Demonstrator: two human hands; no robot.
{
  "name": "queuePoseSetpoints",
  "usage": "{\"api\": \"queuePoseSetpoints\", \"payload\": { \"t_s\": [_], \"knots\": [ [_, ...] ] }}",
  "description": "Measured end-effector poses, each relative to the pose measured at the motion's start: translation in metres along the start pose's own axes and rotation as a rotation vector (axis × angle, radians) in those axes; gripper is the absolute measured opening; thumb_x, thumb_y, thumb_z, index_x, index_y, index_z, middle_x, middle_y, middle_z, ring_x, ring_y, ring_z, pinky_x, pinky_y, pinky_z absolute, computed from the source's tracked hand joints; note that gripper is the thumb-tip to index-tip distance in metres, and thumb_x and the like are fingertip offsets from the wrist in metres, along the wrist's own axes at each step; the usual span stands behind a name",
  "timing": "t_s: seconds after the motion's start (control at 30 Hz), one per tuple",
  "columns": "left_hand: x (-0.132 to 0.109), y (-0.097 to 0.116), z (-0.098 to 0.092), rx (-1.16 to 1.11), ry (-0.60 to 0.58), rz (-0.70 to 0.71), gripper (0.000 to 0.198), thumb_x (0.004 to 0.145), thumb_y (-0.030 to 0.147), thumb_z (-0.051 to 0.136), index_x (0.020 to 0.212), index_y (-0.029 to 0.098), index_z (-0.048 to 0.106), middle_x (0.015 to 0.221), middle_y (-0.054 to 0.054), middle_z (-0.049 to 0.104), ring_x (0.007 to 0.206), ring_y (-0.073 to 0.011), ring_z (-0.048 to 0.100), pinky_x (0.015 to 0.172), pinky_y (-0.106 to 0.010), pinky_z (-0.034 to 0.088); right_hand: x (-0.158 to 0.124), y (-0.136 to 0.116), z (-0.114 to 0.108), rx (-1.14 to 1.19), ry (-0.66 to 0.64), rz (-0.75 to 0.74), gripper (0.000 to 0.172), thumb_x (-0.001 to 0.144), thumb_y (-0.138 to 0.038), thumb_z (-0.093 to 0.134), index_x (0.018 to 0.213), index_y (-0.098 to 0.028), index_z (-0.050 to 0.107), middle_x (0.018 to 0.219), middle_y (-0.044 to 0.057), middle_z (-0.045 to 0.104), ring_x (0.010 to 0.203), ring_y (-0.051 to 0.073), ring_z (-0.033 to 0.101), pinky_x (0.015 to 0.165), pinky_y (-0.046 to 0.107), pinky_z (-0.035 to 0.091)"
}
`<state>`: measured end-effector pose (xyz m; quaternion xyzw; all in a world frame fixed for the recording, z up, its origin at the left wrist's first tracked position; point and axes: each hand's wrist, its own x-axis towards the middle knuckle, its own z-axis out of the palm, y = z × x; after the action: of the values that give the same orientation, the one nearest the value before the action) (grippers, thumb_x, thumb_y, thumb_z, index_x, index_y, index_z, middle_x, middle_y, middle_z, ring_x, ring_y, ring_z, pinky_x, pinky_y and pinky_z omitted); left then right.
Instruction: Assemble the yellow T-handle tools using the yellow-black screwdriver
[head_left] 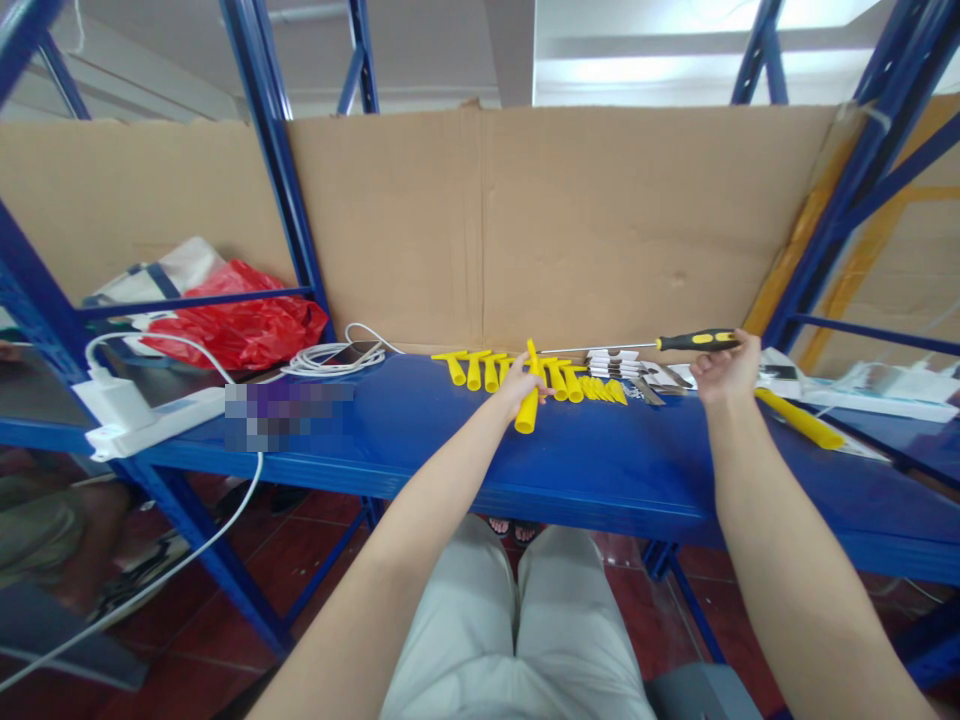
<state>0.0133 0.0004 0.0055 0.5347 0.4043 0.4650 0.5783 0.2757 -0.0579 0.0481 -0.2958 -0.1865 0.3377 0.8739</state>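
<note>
My left hand (517,385) is closed around a yellow T-shaped plastic handle (527,412), held over the blue shelf with its round hollow end toward me. A screwdriver (694,341) with a black and yellow grip is in my right hand (726,372). Its long shaft points left, and the tip is at or just behind the yellow handle's crosspiece; contact cannot be made out. Similar yellow handles (474,374) lie in a row behind and beside my left hand. To their right are several small flat yellow pieces (604,390), a stack of white packets (611,362) and flat metal pieces (649,391).
A cardboard panel (585,220) backs the blue shelf (420,430). At left are a coiled white cable (330,358), a red plastic bag (244,318) and a power strip (161,422). A yellow tube (802,420) lies at right, near blue uprights (862,190).
</note>
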Motion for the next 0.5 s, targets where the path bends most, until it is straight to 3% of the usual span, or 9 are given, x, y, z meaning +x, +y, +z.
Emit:
{"api": "queuePoseSetpoints", "payload": {
  "t_s": [0.17,0.33,0.43,0.5],
  "knots": [
    [0.001,-0.002,0.000,-0.001,-0.004,0.007,0.097,0.066,-0.007,0.049,0.153,0.027,0.021,0.120,-0.013,0.063,0.070,-0.0152,0.071,0.041,-0.014,0.044,0.002,0.001,-0.002,0.011,0.011,-0.001,0.041,0.088,-0.028,0.049,0.060,-0.021,0.020,0.042,-0.008,0.018,0.033,0.007,0.022,0.029,0.019,0.021],
    [0.002,-0.003,0.000,-0.007,-0.007,0.004,0.095,0.067,-0.003,0.055,0.152,0.027,0.024,0.118,-0.013,0.064,0.067,-0.0155,0.071,0.041,-0.015,0.044,0.005,0.001,-0.003,0.037,-0.020,-0.009,0.032,0.090,-0.027,0.042,0.062,-0.022,0.029,0.044,-0.006,0.030,0.035,0.009,0.033,0.030,0.018,0.026],
    [0.002,-0.003,0.000,-0.014,-0.003,0.004,0.095,0.067,-0.003,0.056,0.152,0.027,0.024,0.117,-0.013,0.065,0.066,-0.0152,0.071,0.041,-0.015,0.044,0.012,0.003,-0.006,-0.002,-0.024,-0.034,0.035,0.091,-0.030,0.046,0.061,-0.022,0.028,0.043,-0.006,0.033,0.034,0.008,0.030,0.028,0.019,0.025],
    [0.001,-0.003,0.001,-0.010,-0.002,0.002,0.095,0.067,-0.003,0.055,0.151,0.028,0.023,0.118,-0.013,0.064,0.066,-0.0150,0.071,0.041,-0.015,0.044,0.018,0.004,-0.010,-0.052,-0.093,-0.052,0.040,0.090,-0.035,0.051,0.061,-0.022,0.026,0.042,-0.007,0.030,0.032,0.007,0.027,0.028,0.019,0.024]
  ]
}}
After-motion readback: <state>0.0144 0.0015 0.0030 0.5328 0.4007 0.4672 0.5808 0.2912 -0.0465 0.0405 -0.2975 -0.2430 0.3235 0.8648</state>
